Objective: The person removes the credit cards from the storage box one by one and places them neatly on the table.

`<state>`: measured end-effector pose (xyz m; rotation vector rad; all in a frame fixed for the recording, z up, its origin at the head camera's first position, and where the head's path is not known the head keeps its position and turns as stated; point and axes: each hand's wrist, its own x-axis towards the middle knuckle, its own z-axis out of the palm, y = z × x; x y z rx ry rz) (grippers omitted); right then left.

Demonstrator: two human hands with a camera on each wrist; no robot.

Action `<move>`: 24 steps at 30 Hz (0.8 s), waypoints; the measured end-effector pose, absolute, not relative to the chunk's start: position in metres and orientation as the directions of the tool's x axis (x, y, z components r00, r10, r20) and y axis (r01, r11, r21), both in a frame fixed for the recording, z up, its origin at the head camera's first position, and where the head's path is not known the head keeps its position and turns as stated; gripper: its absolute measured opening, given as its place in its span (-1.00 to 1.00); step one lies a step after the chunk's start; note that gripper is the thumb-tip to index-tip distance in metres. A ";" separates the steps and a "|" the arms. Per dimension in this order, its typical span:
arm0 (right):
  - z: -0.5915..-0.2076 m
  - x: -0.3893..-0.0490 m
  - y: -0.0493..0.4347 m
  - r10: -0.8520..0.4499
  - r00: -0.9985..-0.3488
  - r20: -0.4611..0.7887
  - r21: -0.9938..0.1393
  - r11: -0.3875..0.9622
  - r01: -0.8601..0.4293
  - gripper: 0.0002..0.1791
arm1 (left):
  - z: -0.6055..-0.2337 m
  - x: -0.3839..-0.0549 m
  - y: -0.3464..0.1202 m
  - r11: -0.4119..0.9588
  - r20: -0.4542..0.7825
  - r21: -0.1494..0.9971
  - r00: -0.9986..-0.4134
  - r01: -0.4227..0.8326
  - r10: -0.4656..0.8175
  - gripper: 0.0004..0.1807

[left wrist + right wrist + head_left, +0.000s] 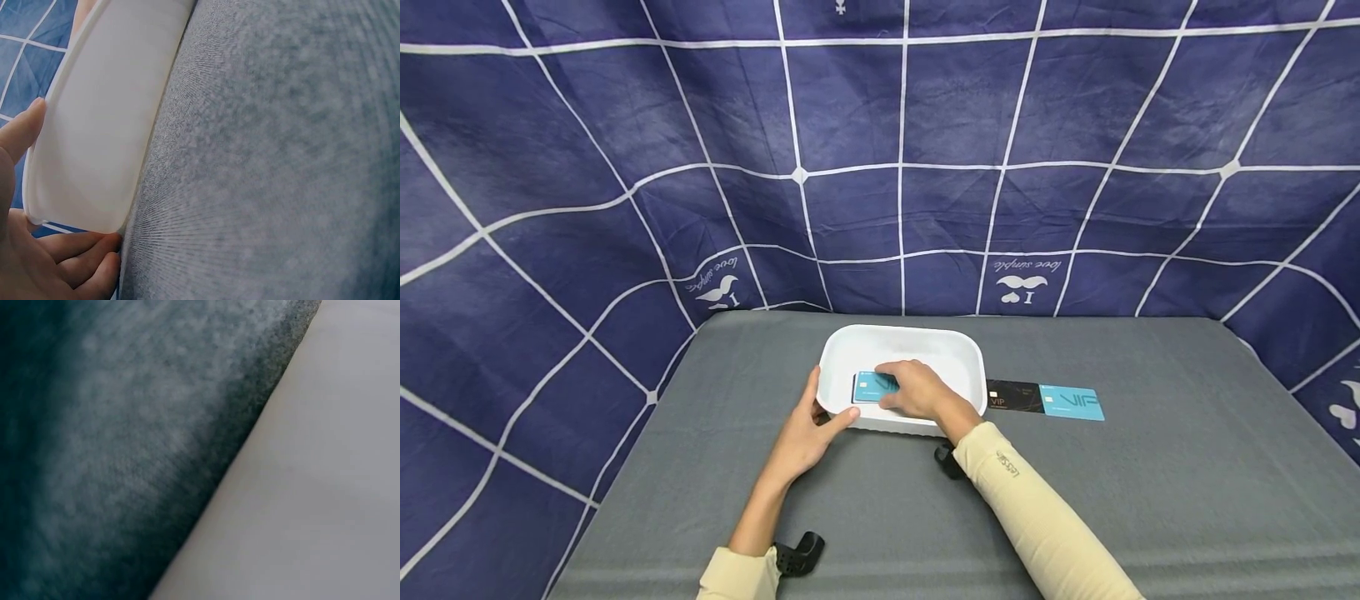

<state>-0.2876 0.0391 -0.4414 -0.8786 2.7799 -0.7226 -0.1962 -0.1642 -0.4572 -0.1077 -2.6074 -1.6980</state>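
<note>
A white rectangular tray (951, 346) sits on the grey table. My left hand (801, 437) holds its near left corner, and in the left wrist view the thumb (25, 128) lies at the rim with the fingers around the end wall. My right hand (917, 390) reaches inside the tray and grips a blue card (868, 387) by its long edges, thumb on the near side. A dark edge shows beneath that card at its left. The hand covers the card's right part. The right wrist view shows only the tray wall (312, 487) and grey cloth, not the hand.
Right of the tray lie a black VIP card (1017, 397) and another blue card (1072, 402), end to end. Grey cloth (1180, 467) covers the table. A blue curtain with white lines (955, 208) hangs behind and along the sides.
</note>
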 end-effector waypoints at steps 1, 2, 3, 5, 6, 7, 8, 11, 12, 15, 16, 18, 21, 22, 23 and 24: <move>-0.441 -0.288 0.039 -0.570 -0.821 0.014 -0.488 0.713 -0.504 -0.39 | -0.457 -0.196 -0.164 0.403 0.061 0.912 -0.997 0.073 0.042 0.12; -0.441 -0.288 0.039 -0.569 -0.822 0.016 -0.492 0.711 -0.501 -0.38 | -0.457 -0.197 -0.164 0.400 0.062 0.914 -0.997 0.073 0.042 0.12; -0.441 -0.288 0.039 -0.567 -0.823 0.023 -0.497 0.708 -0.502 -0.38 | -0.457 -0.197 -0.164 0.401 0.063 0.913 -0.997 0.073 0.040 0.12; -0.441 -0.289 0.039 -0.565 -0.824 0.040 -0.508 0.699 -0.504 -0.38 | -0.457 -0.197 -0.164 0.401 0.064 0.913 -0.997 0.073 0.036 0.12; -0.440 -0.289 0.039 -0.564 -0.825 0.048 -0.513 0.695 -0.505 -0.37 | -0.457 -0.197 -0.164 0.402 0.065 0.913 -0.997 0.073 0.035 0.12; -0.440 -0.289 0.040 -0.563 -0.824 0.058 -0.515 0.690 -0.508 -0.37 | -0.457 -0.197 -0.164 0.400 0.066 0.914 -0.997 0.074 0.035 0.12; -0.440 -0.289 0.040 -0.563 -0.824 0.064 -0.518 0.687 -0.510 -0.37 | -0.457 -0.197 -0.164 0.398 0.067 0.914 -0.997 0.075 0.034 0.12; -0.440 -0.289 0.040 -0.559 -0.826 0.078 -0.526 0.680 -0.510 -0.37 | -0.456 -0.197 -0.164 0.396 0.068 0.915 -0.997 0.076 0.034 0.12; -0.440 -0.289 0.040 -0.556 -0.827 0.082 -0.528 0.679 -0.510 -0.37 | -0.456 -0.197 -0.164 0.394 0.067 0.916 -0.997 0.075 0.033 0.12; -0.439 -0.289 0.041 -0.544 -0.834 0.091 -0.544 0.674 -0.499 -0.37 | -0.455 -0.197 -0.163 0.393 0.060 0.917 -0.998 0.066 0.028 0.12; -0.439 -0.289 0.041 -0.538 -0.838 0.092 -0.550 0.674 -0.494 -0.37 | -0.455 -0.197 -0.163 0.391 0.055 0.918 -0.998 0.061 0.027 0.12; -0.439 -0.289 0.042 -0.530 -0.842 0.101 -0.559 0.670 -0.488 -0.37 | -0.455 -0.196 -0.162 0.391 0.042 0.919 -0.999 0.049 0.025 0.12; -0.439 -0.288 0.042 -0.524 -0.843 0.120 -0.572 0.658 -0.490 -0.37 | -0.455 -0.195 -0.162 0.402 0.036 0.915 -0.999 0.042 0.022 0.12; -0.438 -0.288 0.042 -0.524 -0.842 0.127 -0.575 0.653 -0.493 -0.37 | -0.455 -0.195 -0.162 0.408 0.035 0.912 -0.999 0.040 0.020 0.12; -0.438 -0.287 0.042 -0.525 -0.840 0.134 -0.578 0.647 -0.497 -0.37 | -0.454 -0.194 -0.162 0.416 0.034 0.909 -0.999 0.039 0.018 0.13; -0.438 -0.287 0.042 -0.526 -0.839 0.138 -0.581 0.643 -0.499 -0.37 | -0.454 -0.194 -0.162 0.420 0.036 0.906 -0.999 0.040 0.018 0.13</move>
